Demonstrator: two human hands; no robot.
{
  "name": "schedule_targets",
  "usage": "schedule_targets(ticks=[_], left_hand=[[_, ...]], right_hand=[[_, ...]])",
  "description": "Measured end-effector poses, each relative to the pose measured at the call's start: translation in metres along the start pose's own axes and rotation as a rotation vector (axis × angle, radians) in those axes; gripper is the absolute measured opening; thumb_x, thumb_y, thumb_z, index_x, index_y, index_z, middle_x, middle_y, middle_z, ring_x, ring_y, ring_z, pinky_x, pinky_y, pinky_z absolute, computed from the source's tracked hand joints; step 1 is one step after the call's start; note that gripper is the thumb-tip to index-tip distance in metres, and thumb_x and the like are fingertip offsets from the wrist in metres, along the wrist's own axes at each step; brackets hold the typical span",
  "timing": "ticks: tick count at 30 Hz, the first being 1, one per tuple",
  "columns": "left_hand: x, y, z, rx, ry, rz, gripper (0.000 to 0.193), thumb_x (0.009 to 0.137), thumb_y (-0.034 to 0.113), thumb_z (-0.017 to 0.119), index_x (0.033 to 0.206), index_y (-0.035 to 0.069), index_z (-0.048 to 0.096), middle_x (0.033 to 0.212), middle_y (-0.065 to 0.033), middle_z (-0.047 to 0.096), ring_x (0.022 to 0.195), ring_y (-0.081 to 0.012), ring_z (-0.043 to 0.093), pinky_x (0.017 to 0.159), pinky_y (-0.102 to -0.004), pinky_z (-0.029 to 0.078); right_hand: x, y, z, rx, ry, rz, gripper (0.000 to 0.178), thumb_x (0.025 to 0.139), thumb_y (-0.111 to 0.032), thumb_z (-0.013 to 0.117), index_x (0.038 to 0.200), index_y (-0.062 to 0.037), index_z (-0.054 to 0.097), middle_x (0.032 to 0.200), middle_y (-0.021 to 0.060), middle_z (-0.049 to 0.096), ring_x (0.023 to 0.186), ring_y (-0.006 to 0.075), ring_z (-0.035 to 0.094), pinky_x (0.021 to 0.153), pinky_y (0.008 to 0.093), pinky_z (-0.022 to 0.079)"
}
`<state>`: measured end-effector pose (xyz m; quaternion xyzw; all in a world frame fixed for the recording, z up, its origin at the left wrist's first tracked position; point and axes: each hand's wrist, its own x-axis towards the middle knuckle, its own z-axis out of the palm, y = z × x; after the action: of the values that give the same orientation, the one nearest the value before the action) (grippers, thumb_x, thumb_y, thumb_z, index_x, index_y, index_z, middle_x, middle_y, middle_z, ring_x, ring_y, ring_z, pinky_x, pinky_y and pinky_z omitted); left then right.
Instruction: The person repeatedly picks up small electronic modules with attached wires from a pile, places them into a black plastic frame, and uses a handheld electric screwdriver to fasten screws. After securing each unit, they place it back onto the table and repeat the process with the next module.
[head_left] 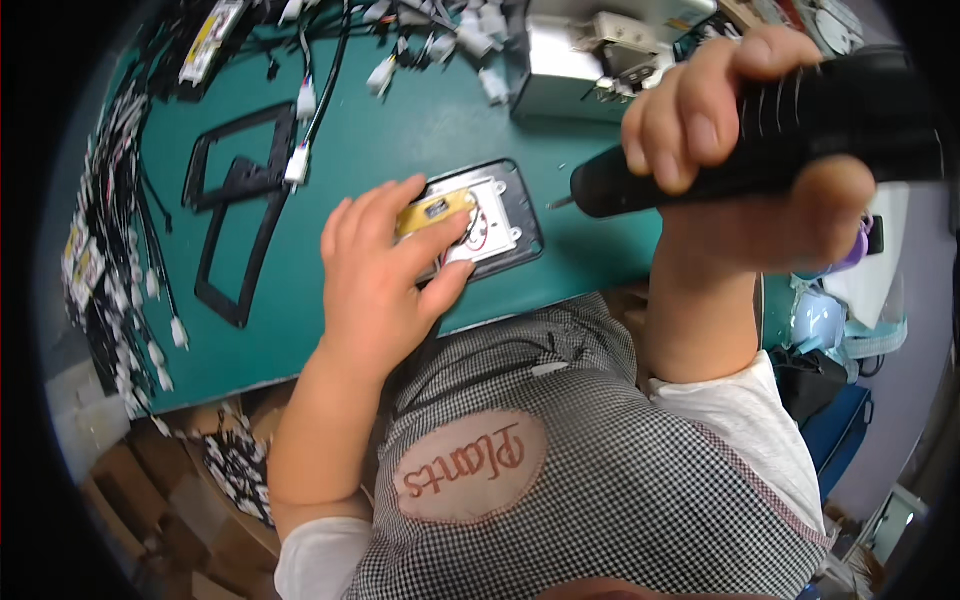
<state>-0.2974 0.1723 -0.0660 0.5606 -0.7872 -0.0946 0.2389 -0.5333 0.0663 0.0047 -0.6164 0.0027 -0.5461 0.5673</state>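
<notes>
My right hand (720,130) grips a black electric screwdriver (830,125), raised over the right side of the bench. Its thin bit (560,203) points left, a little apart from a black rectangular housing (533,235). A white plate (505,215) sits inside that housing. My left hand (380,255) holds a yellow circuit board (412,222) on the white plate, with its index finger and thumb reaching over the work. Thin red and black wires (480,235) show beside the index fingertip. The board's left end is partly hidden by my fingers.
Two black plastic frames (240,250) lie left on the green bench (370,110). Bundled cables with white connectors (120,250) line the left edge, and more connectors (470,35) lie at the back. A metal fixture (570,75) stands at the back right. Cardboard boxes (180,500) sit below.
</notes>
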Motion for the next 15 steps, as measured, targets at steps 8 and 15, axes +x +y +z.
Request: schedule_targets(ticks=[8,15], left_hand=[[-0.003,-0.003,0.004,0.004,0.057,0.029,0.039,0.065,0.020,0.079,0.104,0.018,0.073,0.121,-0.0132,0.059,0.108,-0.0316,0.056,0.095,-0.0431,0.040],[-0.005,-0.002,0.004,-0.006,0.062,0.008,0.036,0.065,0.020,0.079,0.101,0.016,0.073,0.121,-0.0131,0.060,0.109,-0.0317,0.056,0.096,-0.0451,0.040]], right_hand=[[-0.019,0.031,0.032,0.029,0.086,0.023,0.062,0.079,-0.042,0.076,0.111,0.0011,0.045,0.077,0.0113,0.057,0.061,0.0201,0.058,0.060,0.0328,0.051],[-0.016,0.044,0.046,0.033,0.126,0.088,0.054,0.080,-0.037,0.076,0.107,-0.0007,0.047,0.074,0.0093,0.056,0.060,0.0172,0.056,0.059,0.0302,0.050]])
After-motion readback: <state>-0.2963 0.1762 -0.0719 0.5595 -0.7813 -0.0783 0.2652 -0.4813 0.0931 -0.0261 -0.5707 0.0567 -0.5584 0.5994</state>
